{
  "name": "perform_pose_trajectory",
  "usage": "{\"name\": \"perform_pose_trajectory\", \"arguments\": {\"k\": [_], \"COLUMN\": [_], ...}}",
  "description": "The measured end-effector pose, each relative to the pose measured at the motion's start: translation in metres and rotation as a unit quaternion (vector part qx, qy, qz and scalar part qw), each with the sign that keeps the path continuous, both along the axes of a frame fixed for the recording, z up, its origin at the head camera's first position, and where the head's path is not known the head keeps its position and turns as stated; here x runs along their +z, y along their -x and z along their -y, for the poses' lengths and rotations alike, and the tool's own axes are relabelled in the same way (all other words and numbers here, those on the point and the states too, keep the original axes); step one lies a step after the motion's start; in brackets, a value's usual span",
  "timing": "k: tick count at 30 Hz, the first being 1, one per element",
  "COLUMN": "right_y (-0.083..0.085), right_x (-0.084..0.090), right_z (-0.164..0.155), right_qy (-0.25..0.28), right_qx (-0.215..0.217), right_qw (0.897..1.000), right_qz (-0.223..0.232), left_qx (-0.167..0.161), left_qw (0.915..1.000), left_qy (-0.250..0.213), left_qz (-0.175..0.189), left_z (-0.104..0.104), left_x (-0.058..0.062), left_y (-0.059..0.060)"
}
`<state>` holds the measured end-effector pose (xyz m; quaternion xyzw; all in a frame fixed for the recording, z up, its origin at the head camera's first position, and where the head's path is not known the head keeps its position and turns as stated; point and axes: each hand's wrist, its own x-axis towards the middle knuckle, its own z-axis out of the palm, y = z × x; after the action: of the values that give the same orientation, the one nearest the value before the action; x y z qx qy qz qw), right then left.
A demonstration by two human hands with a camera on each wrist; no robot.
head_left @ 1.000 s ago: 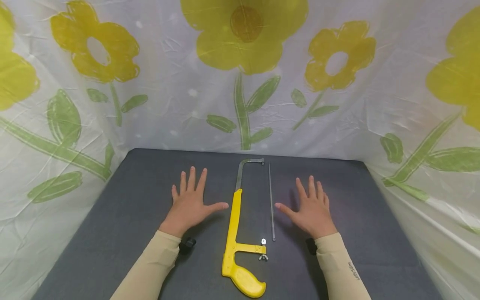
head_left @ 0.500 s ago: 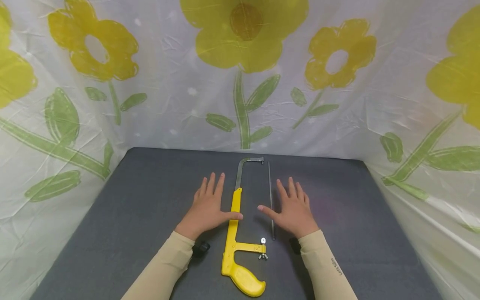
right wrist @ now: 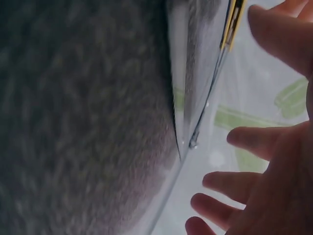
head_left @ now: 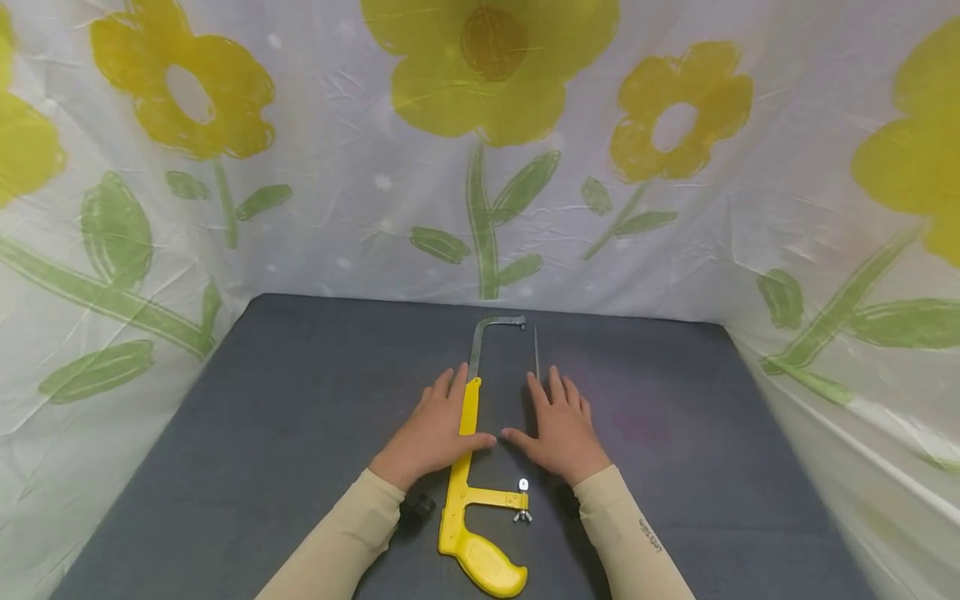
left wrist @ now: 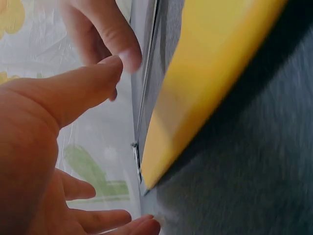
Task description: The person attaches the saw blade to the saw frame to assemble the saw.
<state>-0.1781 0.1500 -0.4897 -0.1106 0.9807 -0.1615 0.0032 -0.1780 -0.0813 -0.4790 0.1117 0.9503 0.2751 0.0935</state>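
A yellow hacksaw frame (head_left: pixel 491 562) with a bare metal front arm lies lengthwise on the dark table. Beside it, on the right, a loose hacksaw blade (head_left: pixel 536 350) lies roughly parallel. My left hand (head_left: pixel 429 437) is above the frame, fingers spread, its thumb crossing over the yellow bar (left wrist: pixel 195 88). Above the blade hovers my right hand (head_left: pixel 562 433), fingers extended, hiding the blade's nearer part. The thumbs point toward each other. In the right wrist view, the blade (right wrist: pixel 180 73) runs below my fingers with a gap between. Neither hand holds anything.
The dark grey table (head_left: pixel 315 392) stretches out around both tools. A white curtain (head_left: pixel 322 208) printed with yellow flowers hangs behind it and along both sides. A wing nut (head_left: pixel 522 517) sticks out from the hacksaw frame's near arm.
Both hands have moved inward toward each other: the left rightward over the hacksaw frame, the right leftward over the blade. The frame and blade stay where they lie.
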Motion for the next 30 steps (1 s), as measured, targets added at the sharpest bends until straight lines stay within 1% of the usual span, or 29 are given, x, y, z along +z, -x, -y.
{"name": "perform_pose_trajectory", "arguments": {"k": [2,6,12,17,20,26,30], "right_y": [-0.001,-0.001,0.002,0.001,0.001,0.002,0.002], "right_x": [-0.001,-0.003,-0.005,-0.004,-0.003,-0.001,-0.002], "right_z": [0.001,0.003,0.006,0.005,0.005,0.005,0.004], "right_qy": [0.009,0.022,0.027,0.044,0.051,0.045,0.03], "right_qx": [-0.008,-0.031,-0.062,-0.101,-0.114,-0.138,-0.141], "right_qw": [1.0,0.999,0.998,0.994,0.992,0.989,0.989], "right_qz": [0.005,0.012,-0.001,0.008,0.011,0.02,0.009], "left_qx": [-0.002,-0.004,0.016,0.025,0.034,0.047,0.053], "left_qw": [1.0,0.9999,0.9998,0.9995,0.9991,0.9982,0.9978], "left_qy": [-0.002,-0.008,-0.011,-0.016,-0.021,-0.028,-0.033], "left_qz": [0.004,0.007,0.004,0.009,0.017,0.023,0.025], "left_z": [-0.003,-0.007,-0.01,-0.014,-0.015,-0.014,-0.012], "left_x": [-0.003,-0.004,-0.003,-0.005,-0.007,-0.009,-0.009], "left_y": [-0.001,-0.003,-0.005,-0.005,-0.004,-0.001,-0.002]}}
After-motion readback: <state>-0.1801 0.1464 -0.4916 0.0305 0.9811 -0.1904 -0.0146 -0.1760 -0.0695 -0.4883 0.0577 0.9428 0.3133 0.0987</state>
